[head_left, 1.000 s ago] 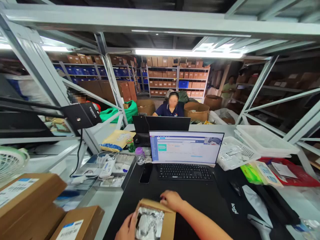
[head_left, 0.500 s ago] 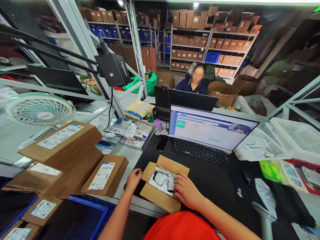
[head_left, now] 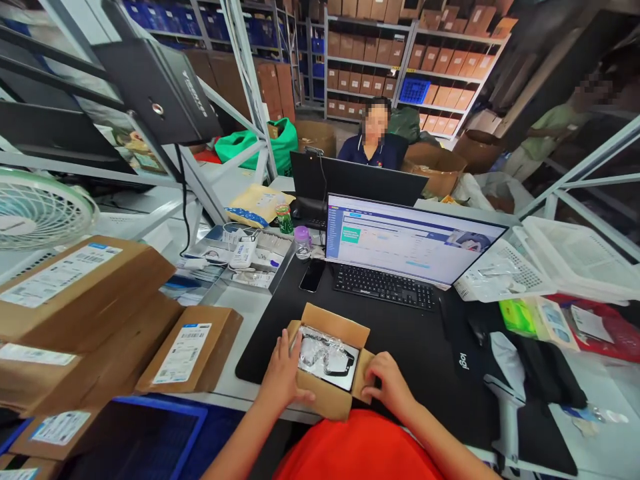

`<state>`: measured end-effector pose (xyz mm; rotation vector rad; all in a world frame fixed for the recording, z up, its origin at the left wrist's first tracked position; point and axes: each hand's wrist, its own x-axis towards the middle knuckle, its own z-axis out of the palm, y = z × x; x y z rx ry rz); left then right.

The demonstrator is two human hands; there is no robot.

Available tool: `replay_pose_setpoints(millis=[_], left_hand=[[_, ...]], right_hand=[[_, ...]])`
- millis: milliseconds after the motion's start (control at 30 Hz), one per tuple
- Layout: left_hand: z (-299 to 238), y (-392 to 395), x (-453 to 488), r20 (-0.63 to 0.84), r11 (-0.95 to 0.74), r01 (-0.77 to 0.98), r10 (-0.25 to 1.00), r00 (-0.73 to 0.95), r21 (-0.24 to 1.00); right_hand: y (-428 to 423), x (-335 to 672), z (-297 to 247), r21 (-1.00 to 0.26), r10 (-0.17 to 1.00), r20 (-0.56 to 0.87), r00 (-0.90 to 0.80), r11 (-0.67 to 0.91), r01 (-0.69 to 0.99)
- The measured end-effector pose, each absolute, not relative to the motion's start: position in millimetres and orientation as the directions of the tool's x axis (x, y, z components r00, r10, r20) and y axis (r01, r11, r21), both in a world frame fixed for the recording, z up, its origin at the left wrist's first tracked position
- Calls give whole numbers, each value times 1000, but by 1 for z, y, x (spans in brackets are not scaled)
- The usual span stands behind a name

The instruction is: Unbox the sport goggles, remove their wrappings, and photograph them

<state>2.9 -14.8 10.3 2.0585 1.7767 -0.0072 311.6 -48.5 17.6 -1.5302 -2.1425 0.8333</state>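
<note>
Steel racking and shelves of brown cartons [head_left: 410,60] fill the warehouse beyond a black desk mat [head_left: 425,360], with a seated co-worker [head_left: 370,150] at 12 o'clock and a standing person [head_left: 543,133] at 1 o'clock. Both forearms reach forward from the person's orange-red shirt [head_left: 357,447], and the hands close in on the box from either side at 12 o'clock. The left hand [head_left: 285,373] stands nearly upright, its fingers [head_left: 283,350] spread and pressed against the box's left side. The right hand [head_left: 389,385] curls over the right flap, its fingers [head_left: 380,367] bent and gripping lightly, not clenched. Around them, from left to right, are a white desk fan [head_left: 35,213] at 10 o'clock, labelled cartons [head_left: 85,300] at 9 o'clock, a tray of packets [head_left: 245,263] at 11 o'clock, a black phone [head_left: 313,275], a keyboard [head_left: 385,287] and a monitor [head_left: 415,240] near 12 o'clock, then a white plastic basket [head_left: 500,277] at 2 o'clock. Nothing stands between the hands and the open cardboard box [head_left: 323,399], held between both palms, with a foil-wrapped item [head_left: 325,357] lying inside it, just beyond the fingertips of both hands
</note>
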Motion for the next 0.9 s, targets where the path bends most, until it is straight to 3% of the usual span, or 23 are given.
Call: replay_pose_setpoints(millis=[133,267,433,533,633,800,900], left_hand=[[-3,-16,-1,-196,-84,934,968,160,347],[-25,-24,-2,-28,-99,904,992,121,416],[-53,-29,7,177,-67,880,984,-20,471],[-59,-32,8,263,-122,871,965,-8,475],[-52,-40,4,259,-179,891,963,72,417],[-26,-55,0,196,-189,944,971,138,271],[-20,-56,-2,200,-208,949,966,162,238]], right_hand=[[-18,299,4,-576,890,-82,-448,325,750],[1,297,-5,-551,826,-73,-559,433,713],[-10,298,-2,-513,830,-88,-551,436,740],[-23,300,14,-468,834,-121,-538,430,772],[-34,291,37,-423,845,-134,-518,424,801],[-35,241,51,-366,842,-8,-539,499,785],[-25,216,36,-300,858,-110,-502,453,840]])
